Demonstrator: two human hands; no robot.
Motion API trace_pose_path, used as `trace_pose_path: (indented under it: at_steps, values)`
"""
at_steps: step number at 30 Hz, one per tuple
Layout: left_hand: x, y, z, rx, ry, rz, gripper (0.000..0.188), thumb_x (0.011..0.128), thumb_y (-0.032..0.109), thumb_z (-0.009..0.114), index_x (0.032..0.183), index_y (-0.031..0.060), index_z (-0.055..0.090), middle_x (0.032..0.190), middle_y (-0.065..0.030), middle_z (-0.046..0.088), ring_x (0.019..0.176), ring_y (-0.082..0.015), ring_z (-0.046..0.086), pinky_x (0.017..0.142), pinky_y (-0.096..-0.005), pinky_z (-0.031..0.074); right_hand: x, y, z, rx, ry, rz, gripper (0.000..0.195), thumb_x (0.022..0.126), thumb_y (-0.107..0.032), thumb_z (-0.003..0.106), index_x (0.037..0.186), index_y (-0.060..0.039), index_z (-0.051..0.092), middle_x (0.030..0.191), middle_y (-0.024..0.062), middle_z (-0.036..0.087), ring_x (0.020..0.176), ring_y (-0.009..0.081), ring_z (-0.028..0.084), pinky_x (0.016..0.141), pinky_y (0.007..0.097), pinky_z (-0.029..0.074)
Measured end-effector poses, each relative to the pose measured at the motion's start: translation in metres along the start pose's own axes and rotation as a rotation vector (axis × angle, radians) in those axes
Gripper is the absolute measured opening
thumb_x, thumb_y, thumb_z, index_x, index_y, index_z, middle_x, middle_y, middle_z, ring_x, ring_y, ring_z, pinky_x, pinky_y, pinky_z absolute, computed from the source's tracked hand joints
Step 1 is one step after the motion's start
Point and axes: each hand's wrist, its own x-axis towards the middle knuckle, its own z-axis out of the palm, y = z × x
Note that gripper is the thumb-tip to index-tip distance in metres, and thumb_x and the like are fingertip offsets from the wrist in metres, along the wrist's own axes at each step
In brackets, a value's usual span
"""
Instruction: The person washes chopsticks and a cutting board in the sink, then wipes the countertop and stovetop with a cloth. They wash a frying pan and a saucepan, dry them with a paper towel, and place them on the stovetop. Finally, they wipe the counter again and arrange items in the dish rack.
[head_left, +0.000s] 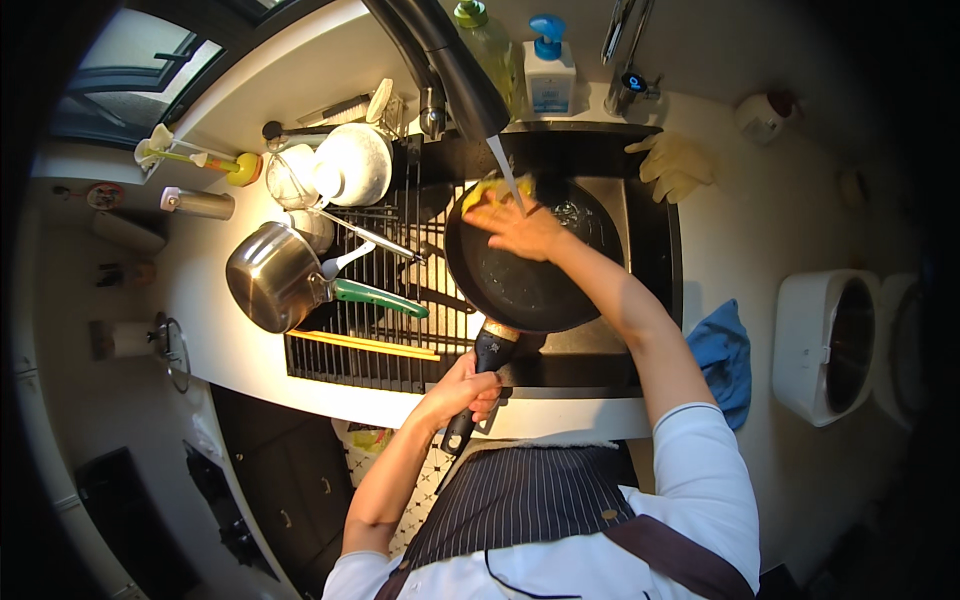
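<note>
A dark frying pan (525, 285) is held over the black sink (654, 262), and its black handle points towards me. My left hand (465, 390) is closed around that handle. Inside the pan, my right hand (521, 225) presses a yellow sponge or cloth (495, 191) against the far inner wall, fingers spread over it. Water runs from the black faucet (469, 82) onto the back of my right hand. Wet, shiny patches show on the pan's inner surface.
On the black drying rack (375, 367), left of the pan, lie a steel saucepan (271, 277) with a green handle, white bowls (354, 165) and yellow chopsticks (364, 345). Soap bottles (550, 79) stand behind the sink. A rubber glove (679, 166) and a blue cloth (721, 360) lie at its right.
</note>
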Motion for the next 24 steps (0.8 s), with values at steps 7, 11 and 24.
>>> trace_pose_path:
  at_steps: [7,11,24]
  values:
    - [0.008,-0.007,0.007,-0.132,0.06,0.064,0.011,0.089,0.003,0.053,0.086,0.0067,0.043,0.056,0.0034,0.041,0.041,-0.0047,0.037,0.037,-0.023,0.034,-0.059,0.034,0.022,-0.246,-0.189,0.339,0.062,0.096,-0.034,0.049,0.152,-0.0156,0.03,0.155,-0.001,0.033,0.145,0.0198,0.023,0.12,0.0483,0.009]
    - [0.015,-0.005,0.008,-0.091,0.064,0.074,0.015,0.089,0.001,0.052,0.085,0.0093,0.039,0.057,0.0027,0.041,0.041,-0.0057,0.04,0.037,-0.0238,0.037,-0.118,0.005,0.005,0.159,-0.64,0.373,0.062,0.095,-0.034,0.045,0.151,-0.0117,0.031,0.157,0.0044,0.031,0.147,0.024,0.022,0.12,0.0515,0.003]
    - [0.031,0.008,0.016,0.085,0.06,0.087,0.013,0.086,0.001,0.047,0.078,0.0074,0.038,0.056,0.0027,0.04,0.042,-0.0056,0.038,0.038,-0.0248,0.036,0.017,-0.029,0.043,0.806,0.079,0.189,0.068,0.102,-0.041,0.04,0.155,-0.0068,0.014,0.163,0.0133,0.01,0.149,0.0293,0.016,0.12,0.0419,0.014]
